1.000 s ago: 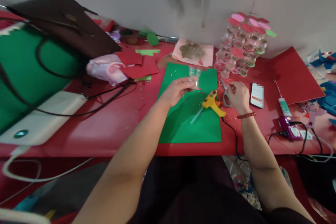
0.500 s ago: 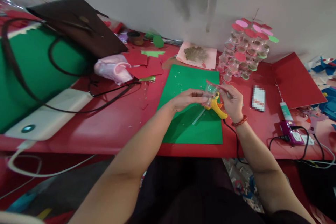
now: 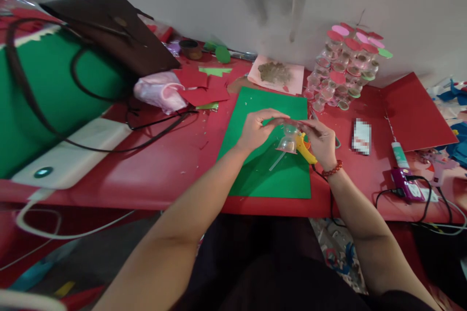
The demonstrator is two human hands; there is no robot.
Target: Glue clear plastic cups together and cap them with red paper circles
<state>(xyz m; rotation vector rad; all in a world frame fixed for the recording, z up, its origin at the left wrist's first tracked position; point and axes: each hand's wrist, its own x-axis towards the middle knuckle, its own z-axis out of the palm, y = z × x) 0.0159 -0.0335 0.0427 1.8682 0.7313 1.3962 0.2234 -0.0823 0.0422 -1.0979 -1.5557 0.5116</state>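
Note:
Between my hands is a pair of small clear plastic cups (image 3: 289,144) joined in an hourglass shape, a wide rim facing down. My left hand (image 3: 256,130) pinches its top edge from the left, fingertips at a reddish disc there. The same edge is gripped from the right by my right hand (image 3: 321,138), which wears a red bead bracelet at the wrist. Partly hidden behind the cups lies a yellow glue gun (image 3: 305,148); its pale glue stick (image 3: 277,161) pokes out at lower left. Underneath is a green sheet (image 3: 268,182) on the red table (image 3: 175,165).
A stack of clear cups with coloured discs (image 3: 339,68) stands behind on the right. Nearby are a red board (image 3: 418,112), a white tube (image 3: 400,155) and a purple power adapter (image 3: 406,184). At left lie a white power strip (image 3: 73,153) and a dark bag (image 3: 109,29).
The joined cups have turned so a wide rim faces down. My left hand has shifted up to their top edge; my right hand stays at the right side.

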